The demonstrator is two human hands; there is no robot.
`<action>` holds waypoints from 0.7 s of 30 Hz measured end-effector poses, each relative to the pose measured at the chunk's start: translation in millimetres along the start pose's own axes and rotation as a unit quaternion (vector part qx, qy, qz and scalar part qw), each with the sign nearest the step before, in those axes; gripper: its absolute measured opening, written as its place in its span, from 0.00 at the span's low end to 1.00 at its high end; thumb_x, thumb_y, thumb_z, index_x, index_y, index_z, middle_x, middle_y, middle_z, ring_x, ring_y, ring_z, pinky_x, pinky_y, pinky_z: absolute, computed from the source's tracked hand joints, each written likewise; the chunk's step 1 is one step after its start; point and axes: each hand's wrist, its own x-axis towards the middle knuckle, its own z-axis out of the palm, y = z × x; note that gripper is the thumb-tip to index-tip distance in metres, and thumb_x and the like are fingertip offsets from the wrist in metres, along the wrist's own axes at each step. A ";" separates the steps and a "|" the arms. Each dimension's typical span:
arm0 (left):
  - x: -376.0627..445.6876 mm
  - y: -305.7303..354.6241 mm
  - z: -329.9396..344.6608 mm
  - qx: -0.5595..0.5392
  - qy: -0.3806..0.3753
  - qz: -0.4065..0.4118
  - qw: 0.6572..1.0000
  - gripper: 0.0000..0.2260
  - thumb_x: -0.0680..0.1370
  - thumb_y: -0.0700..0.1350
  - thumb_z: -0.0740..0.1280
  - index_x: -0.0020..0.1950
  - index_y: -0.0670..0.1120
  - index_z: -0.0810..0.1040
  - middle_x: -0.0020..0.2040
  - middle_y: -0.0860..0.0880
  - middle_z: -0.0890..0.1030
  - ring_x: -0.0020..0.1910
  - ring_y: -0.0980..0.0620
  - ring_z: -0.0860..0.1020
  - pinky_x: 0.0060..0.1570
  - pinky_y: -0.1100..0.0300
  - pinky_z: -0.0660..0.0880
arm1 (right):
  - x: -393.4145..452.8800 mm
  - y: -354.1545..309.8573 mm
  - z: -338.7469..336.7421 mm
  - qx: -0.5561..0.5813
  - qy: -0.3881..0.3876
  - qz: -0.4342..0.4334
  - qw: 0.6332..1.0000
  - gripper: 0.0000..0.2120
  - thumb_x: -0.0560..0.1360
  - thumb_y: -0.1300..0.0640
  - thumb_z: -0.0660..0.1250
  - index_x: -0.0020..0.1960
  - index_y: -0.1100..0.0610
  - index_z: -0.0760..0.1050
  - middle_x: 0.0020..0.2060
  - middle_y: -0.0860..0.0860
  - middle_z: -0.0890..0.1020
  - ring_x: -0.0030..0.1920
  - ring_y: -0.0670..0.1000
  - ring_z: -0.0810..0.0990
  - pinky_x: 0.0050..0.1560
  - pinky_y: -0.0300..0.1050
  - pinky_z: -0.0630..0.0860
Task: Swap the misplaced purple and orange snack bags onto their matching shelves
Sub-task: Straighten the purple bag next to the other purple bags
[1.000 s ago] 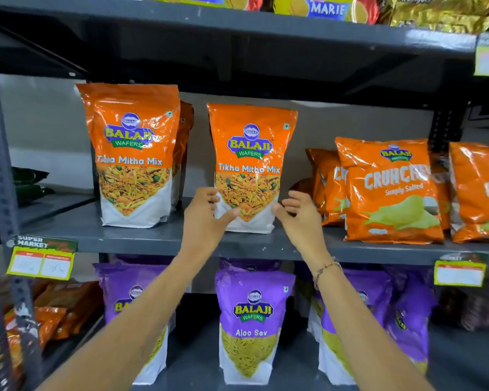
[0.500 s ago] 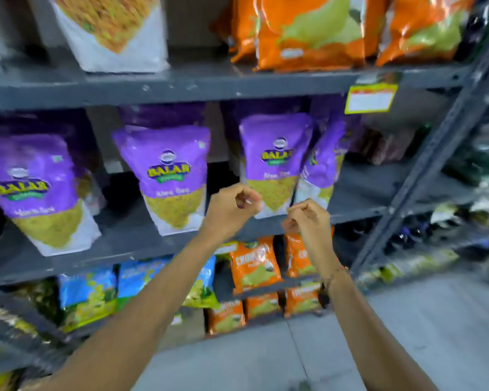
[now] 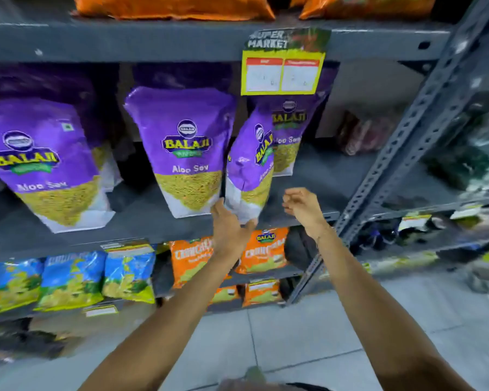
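Two hands have moved up since half a second ago: your left hand (image 3: 232, 227) now grips the bottom corner of a tilted purple Aloo Sev bag (image 3: 250, 165) on the grey metal shelf (image 3: 153, 221), while your right hand (image 3: 302, 206) hangs loosely curled, holding nothing. Glossy upright pouches crowd the left; bare shelf lies open rightward to the perforated upright (image 3: 407, 131).

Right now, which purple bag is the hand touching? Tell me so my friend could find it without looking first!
Find the grey shelf lined with purple Aloo Sev bags, under the yellow price tag. Just below that tag, the left hand touches the bottom of one purple bag. Its neighbours face forward, but this one is twisted sideways and leaning, with its white bottom corner at the shelf's front edge.
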 end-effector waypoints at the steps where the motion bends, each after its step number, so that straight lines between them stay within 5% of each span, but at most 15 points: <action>1: 1.0 4.4 8.3 -0.018 0.022 -0.010 1.000 0.37 0.69 0.44 0.75 0.68 0.30 0.59 0.66 0.33 0.64 0.67 0.37 0.64 0.65 0.46 0.64 | 10.3 -3.3 -2.6 -0.015 -0.023 -0.010 1.000 0.12 0.75 0.67 0.64 0.58 0.66 0.72 0.47 0.57 0.78 0.44 0.52 0.78 0.45 0.46 0.78; 5: 4.9 14.4 34.8 -0.005 0.099 -0.044 0.994 0.41 0.67 0.50 0.76 0.69 0.34 0.58 0.66 0.36 0.65 0.65 0.38 0.66 0.63 0.45 0.65 | 44.0 -14.0 -6.5 -0.057 -0.124 -0.033 0.990 0.19 0.73 0.66 0.68 0.63 0.63 0.70 0.52 0.55 0.76 0.51 0.52 0.77 0.49 0.44 0.77; 9: 14.1 9.2 46.3 -0.007 0.154 -0.048 0.987 0.37 0.69 0.44 0.75 0.70 0.37 0.59 0.68 0.37 0.67 0.67 0.37 0.66 0.63 0.45 0.67 | 62.5 -13.5 -8.3 -0.098 -0.217 -0.021 0.971 0.27 0.70 0.66 0.72 0.65 0.64 0.67 0.52 0.59 0.78 0.52 0.54 0.78 0.54 0.47 0.76; 12: 18.4 1.4 43.5 -0.024 0.142 -0.024 0.989 0.36 0.70 0.41 0.75 0.71 0.40 0.58 0.70 0.40 0.67 0.68 0.38 0.67 0.61 0.46 0.70 | 69.6 -14.9 -13.4 -0.086 -0.273 -0.035 0.957 0.33 0.66 0.65 0.76 0.67 0.58 0.68 0.62 0.59 0.77 0.62 0.56 0.76 0.65 0.56 0.72; 16: 31.2 -12.0 29.2 -0.033 0.072 0.009 0.997 0.38 0.70 0.41 0.75 0.73 0.44 0.57 0.71 0.45 0.68 0.68 0.44 0.68 0.58 0.54 0.69 | 71.6 -17.0 -22.8 -0.053 -0.318 -0.039 0.946 0.44 0.61 0.62 0.79 0.72 0.50 0.61 0.68 0.53 0.73 0.68 0.51 0.70 0.68 0.51 0.69; 18: 40.6 -15.2 25.6 -0.024 0.024 0.017 0.999 0.36 0.70 0.42 0.75 0.72 0.44 0.58 0.66 0.45 0.72 0.64 0.45 0.70 0.55 0.61 0.68 | 68.1 -14.0 -27.9 -0.037 -0.355 -0.036 0.934 0.37 0.64 0.67 0.76 0.68 0.50 0.67 0.64 0.50 0.77 0.64 0.46 0.75 0.63 0.44 0.73; 21: 53.6 -15.6 27.9 0.004 -0.026 0.013 1.000 0.32 0.71 0.44 0.74 0.69 0.40 0.60 0.44 0.49 0.74 0.47 0.45 0.73 0.36 0.70 0.66 | 60.0 -7.3 -35.2 -0.023 -0.328 -0.029 0.944 0.29 0.64 0.71 0.74 0.62 0.56 0.72 0.58 0.53 0.81 0.59 0.49 0.79 0.59 0.43 0.77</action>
